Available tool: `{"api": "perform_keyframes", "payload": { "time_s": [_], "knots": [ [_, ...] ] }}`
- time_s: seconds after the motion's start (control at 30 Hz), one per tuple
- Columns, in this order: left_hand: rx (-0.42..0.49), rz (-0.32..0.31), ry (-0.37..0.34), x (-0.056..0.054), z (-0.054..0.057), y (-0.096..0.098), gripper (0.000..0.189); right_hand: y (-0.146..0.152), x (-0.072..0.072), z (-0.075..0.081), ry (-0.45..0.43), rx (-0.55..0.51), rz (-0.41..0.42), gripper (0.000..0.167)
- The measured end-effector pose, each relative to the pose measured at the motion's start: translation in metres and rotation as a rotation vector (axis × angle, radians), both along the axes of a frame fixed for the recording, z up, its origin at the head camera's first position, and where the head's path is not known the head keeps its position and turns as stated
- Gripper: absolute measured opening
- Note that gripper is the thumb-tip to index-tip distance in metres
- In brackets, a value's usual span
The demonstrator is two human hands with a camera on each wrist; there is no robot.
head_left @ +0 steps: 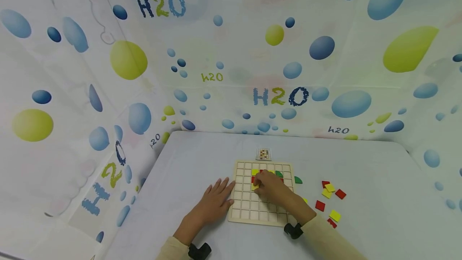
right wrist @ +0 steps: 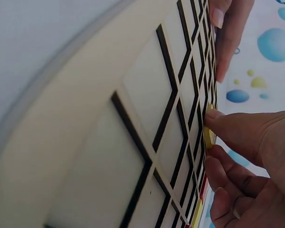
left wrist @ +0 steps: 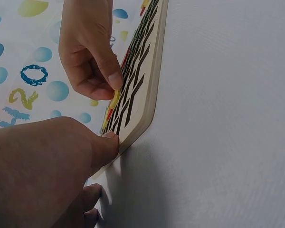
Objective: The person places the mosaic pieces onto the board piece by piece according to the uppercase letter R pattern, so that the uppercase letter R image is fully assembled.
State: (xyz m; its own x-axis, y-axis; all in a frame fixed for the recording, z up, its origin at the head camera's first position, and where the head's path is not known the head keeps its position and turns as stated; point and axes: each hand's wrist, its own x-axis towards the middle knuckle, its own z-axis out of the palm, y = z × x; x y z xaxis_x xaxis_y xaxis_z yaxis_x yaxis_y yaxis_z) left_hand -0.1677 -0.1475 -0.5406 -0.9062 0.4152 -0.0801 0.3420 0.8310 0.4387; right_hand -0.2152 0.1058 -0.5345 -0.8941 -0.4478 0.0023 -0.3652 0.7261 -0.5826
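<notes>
A wooden grid board (head_left: 243,204) lies on the white table with red, yellow and green tiles in its upper cells. My right hand (head_left: 272,187) is over the board's middle. In the right wrist view its thumb and fingers pinch a yellow tile (right wrist: 209,137) at the grid surface. My left hand (head_left: 215,201) rests flat with spread fingers at the board's left edge. Its thumb (left wrist: 110,142) touches the frame in the left wrist view. The right hand covers part of the tile pattern in the head view.
Loose red tiles (head_left: 320,206) and yellow tiles (head_left: 335,215) are scattered right of the board. A green quarter-round tile (head_left: 298,180) lies beside its right edge. Behind the board is a small pattern card (head_left: 263,154). A patterned curtain (head_left: 231,51) surrounds the table.
</notes>
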Motion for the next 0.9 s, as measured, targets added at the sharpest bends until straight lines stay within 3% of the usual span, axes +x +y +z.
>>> {"api": "perform_keyframes", "payload": {
  "time_s": [0.3,0.4,0.63,0.77,0.9],
  "knots": [
    [-0.011,-0.001,-0.009,0.0,-0.002,-0.001,0.061,0.001,0.003,-0.002,0.08,0.037,0.047,0.013],
    [-0.014,-0.003,-0.005,0.0,-0.004,-0.001,0.06,0.003,0.005,0.0,0.068,0.032,0.03,0.012],
    [-0.023,-0.005,0.007,-0.001,-0.006,0.0,0.061,0.033,0.01,0.011,-0.03,0.015,-0.143,0.013],
    [-0.025,-0.004,0.005,-0.001,-0.006,-0.001,0.061,0.074,0.009,0.013,-0.018,0.049,-0.237,0.021],
    [-0.03,-0.005,0.001,-0.001,-0.005,-0.001,0.061,0.122,0.01,0.016,-0.019,0.158,-0.351,0.034]
  ]
}}
